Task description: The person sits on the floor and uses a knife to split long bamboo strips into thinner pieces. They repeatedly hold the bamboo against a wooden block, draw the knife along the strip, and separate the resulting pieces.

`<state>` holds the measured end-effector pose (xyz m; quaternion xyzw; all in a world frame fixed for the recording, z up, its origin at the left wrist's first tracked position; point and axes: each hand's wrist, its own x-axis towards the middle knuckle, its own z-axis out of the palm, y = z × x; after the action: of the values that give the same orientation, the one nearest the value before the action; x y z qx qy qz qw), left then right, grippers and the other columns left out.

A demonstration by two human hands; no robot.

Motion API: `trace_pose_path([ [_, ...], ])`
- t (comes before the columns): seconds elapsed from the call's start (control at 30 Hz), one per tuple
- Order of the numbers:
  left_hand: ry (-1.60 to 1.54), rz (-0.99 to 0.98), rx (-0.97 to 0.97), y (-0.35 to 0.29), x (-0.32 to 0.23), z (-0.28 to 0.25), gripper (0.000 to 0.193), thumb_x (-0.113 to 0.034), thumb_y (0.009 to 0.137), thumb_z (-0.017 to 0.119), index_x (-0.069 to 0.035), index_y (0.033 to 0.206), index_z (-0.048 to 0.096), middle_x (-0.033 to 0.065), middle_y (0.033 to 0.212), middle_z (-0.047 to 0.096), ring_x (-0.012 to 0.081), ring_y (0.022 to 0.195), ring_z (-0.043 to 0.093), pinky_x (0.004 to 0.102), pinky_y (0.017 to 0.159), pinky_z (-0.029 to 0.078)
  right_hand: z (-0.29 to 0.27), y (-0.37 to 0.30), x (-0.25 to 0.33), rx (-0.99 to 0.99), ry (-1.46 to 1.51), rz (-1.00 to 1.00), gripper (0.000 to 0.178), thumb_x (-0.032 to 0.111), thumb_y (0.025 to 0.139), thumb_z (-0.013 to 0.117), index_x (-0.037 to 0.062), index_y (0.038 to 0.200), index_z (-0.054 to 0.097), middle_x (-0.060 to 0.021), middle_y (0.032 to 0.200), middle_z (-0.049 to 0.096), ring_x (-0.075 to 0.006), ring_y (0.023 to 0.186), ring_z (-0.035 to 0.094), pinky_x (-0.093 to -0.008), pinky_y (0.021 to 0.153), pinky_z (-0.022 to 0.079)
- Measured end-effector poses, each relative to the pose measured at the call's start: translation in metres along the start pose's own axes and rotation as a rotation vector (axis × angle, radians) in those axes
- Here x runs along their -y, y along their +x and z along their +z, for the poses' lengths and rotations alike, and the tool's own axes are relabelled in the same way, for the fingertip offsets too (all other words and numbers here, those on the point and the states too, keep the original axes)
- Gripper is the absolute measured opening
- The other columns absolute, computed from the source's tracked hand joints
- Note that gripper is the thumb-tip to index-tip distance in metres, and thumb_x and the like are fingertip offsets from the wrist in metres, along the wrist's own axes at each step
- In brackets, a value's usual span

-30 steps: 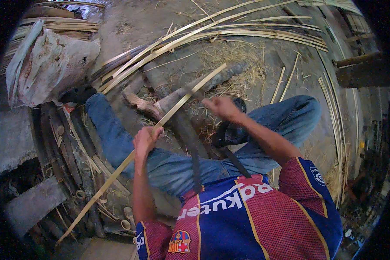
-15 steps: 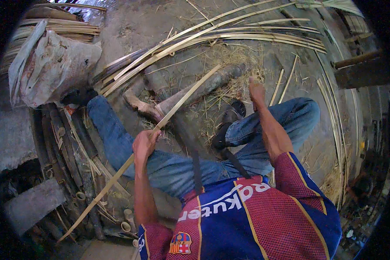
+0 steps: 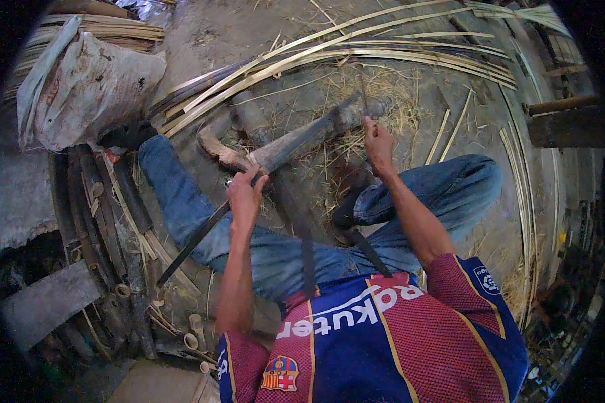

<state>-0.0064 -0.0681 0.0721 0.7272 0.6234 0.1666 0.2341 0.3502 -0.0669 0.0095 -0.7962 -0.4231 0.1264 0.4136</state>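
Note:
My left hand (image 3: pixel 246 195) is closed around a long bamboo strip (image 3: pixel 193 248), its dark side facing up. The strip slants from the lower left across my leg to a thick forked piece of wood (image 3: pixel 215 149) on the ground, and its far part lies along that wood. In my right hand (image 3: pixel 380 144), fingers wrapped, is a thin dark blade that looks like a knife (image 3: pixel 364 97), pointing away from me. The blade is close to the strip's far end; I cannot tell whether they touch. The knife's handle is hidden in my fist.
Long split bamboo strips (image 3: pixel 329 55) curve across the ground ahead, over pale shavings (image 3: pixel 400 101). A whitish sack (image 3: pixel 101 87) stands at far left. Dark bamboo poles (image 3: pixel 91 201) lie by my left leg. More strips (image 3: pixel 517 195) lie at right, near a wooden beam (image 3: pixel 563 105).
The strip has turned from its pale side to its dark side. My left hand has moved forward and right. My right hand has come left, nearer the strip's end.

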Motion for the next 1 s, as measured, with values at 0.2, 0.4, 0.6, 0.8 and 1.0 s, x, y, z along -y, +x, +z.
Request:
trace_pose_path([
  [0.2, 0.036, 0.041, -0.065, 0.001, 0.006, -0.008, 0.046, -0.024, 0.078, 0.079, -0.012, 0.121, 0.067, 0.0183, 0.087, 0.063, 0.036, 0.081, 0.061, 0.045, 0.072, 0.048, 0.008, -0.021, 0.005, 0.412, -0.19, -0.091, 0.054, 0.048, 0.091, 0.063, -0.0022, 0.072, 0.055, -0.0238, 0.057, 0.046, -0.0394, 0.053, 0.043, -0.0456, 0.054, 0.04],
  [0.4, 0.148, 0.03, -0.062, -0.051, 0.04, -0.052, 0.049, -0.024, 0.079, 0.078, -0.014, 0.125, 0.064, 0.0157, 0.082, 0.058, 0.0352, 0.076, 0.058, 0.0444, 0.068, 0.045, 0.009, -0.017, -0.005, 0.404, -0.2, -0.04, 0.057, 0.05, 0.092, 0.061, -0.0035, 0.072, 0.058, -0.0245, 0.06, 0.05, -0.0391, 0.054, 0.046, -0.0467, 0.056, 0.041],
  [0.6, 0.027, 0.115, -0.011, -0.04, 0.015, -0.04, 0.04, -0.026, 0.086, 0.071, -0.012, 0.123, 0.065, 0.0155, 0.079, 0.058, 0.0355, 0.075, 0.059, 0.0449, 0.066, 0.045, 0.018, -0.012, -0.012, 0.289, -0.261, -0.05, 0.056, 0.048, 0.098, 0.051, -0.0029, 0.08, 0.066, -0.0247, 0.064, 0.058, -0.0412, 0.064, 0.06, -0.0466, 0.061, 0.045],
  [0.8, -0.034, 0.017, 0.085, 0.01, -0.007, -0.009, 0.034, -0.035, 0.087, 0.07, -0.011, 0.11, 0.073, 0.0203, 0.094, 0.07, 0.0386, 0.087, 0.067, 0.0417, 0.077, 0.052, 0.012, -0.008, -0.008, 0.38, -0.362, 0.01, 0.06, 0.05, 0.098, 0.049, -0.0041, 0.078, 0.065, -0.0254, 0.066, 0.06, -0.0437, 0.067, 0.061, -0.0478, 0.064, 0.047],
  [1.0, -0.065, -0.052, 0.207, 0.016, 0.008, 0.016, 0.043, -0.041, 0.087, 0.068, -0.007, 0.113, 0.07, 0.0241, 0.098, 0.068, 0.0424, 0.096, 0.064, 0.0478, 0.082, 0.051, 0.009, -0.063, 0.032, 0.698, -0.196, -0.111, 0.062, 0.052, 0.096, 0.051, -0.0042, 0.074, 0.062, -0.0256, 0.066, 0.059, -0.0442, 0.062, 0.059, -0.049, 0.061, 0.047],
])
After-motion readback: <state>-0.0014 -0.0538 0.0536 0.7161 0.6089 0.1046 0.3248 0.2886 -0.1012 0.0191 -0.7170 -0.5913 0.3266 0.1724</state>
